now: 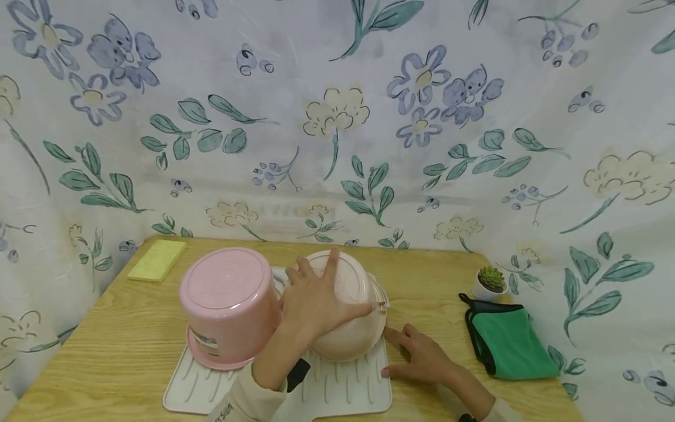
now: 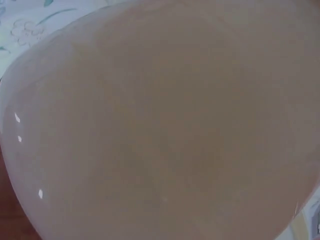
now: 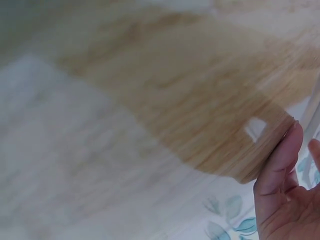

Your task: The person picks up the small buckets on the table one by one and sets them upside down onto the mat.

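Observation:
A beige bucket (image 1: 350, 343) stands base up, with its handle folded at the right side, on a white ribbed drying mat (image 1: 364, 381). Over its base and near side, my left hand (image 1: 315, 302) rests with fingers and thumb spread. The bucket's smooth wall (image 2: 160, 120) fills most of the left wrist view, where no fingers show. Low at the bucket's right, my right hand (image 1: 422, 357) has its fingertips by the rim and the thumb by the mat's edge. In the right wrist view, the fingers of that hand (image 3: 290, 200) look extended.
A pink bucket (image 1: 232, 316) stands upside down on the mat's left part, beside the beige one. A yellow sponge cloth (image 1: 157, 261) lies at the back left. On the right are a small potted succulent (image 1: 490, 283) and a folded green cloth (image 1: 511, 343) with black edging.

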`<control>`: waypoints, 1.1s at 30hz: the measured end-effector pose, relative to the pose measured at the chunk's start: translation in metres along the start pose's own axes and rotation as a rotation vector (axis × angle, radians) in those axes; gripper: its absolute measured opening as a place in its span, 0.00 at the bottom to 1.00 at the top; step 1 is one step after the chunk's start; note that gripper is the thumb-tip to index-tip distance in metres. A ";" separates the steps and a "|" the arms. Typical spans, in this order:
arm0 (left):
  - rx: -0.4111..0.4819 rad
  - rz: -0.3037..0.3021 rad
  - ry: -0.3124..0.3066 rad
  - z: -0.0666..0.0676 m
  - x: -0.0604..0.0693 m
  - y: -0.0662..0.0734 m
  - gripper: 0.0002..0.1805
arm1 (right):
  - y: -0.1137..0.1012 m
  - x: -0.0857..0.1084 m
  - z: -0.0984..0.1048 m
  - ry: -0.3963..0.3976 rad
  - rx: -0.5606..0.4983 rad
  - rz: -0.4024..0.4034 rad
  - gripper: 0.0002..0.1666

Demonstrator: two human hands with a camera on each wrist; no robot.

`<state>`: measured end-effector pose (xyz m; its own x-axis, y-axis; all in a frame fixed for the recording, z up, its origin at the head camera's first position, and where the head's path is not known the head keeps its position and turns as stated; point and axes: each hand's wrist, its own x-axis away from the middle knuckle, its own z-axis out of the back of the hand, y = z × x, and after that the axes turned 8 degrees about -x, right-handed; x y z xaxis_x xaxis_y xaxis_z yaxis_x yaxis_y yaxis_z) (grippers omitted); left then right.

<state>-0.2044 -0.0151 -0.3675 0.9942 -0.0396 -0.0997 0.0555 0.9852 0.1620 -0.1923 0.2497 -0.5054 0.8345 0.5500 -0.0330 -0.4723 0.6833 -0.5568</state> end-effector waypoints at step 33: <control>-0.177 -0.140 -0.287 0.000 -0.046 0.028 0.67 | 0.006 0.005 -0.005 0.007 -0.043 -0.008 0.44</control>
<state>-0.2481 0.0140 -0.3586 0.9649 -0.1960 0.1748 0.2007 0.9796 -0.0091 -0.1893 0.2544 -0.5126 0.8405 0.5407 -0.0343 -0.4527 0.6662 -0.5926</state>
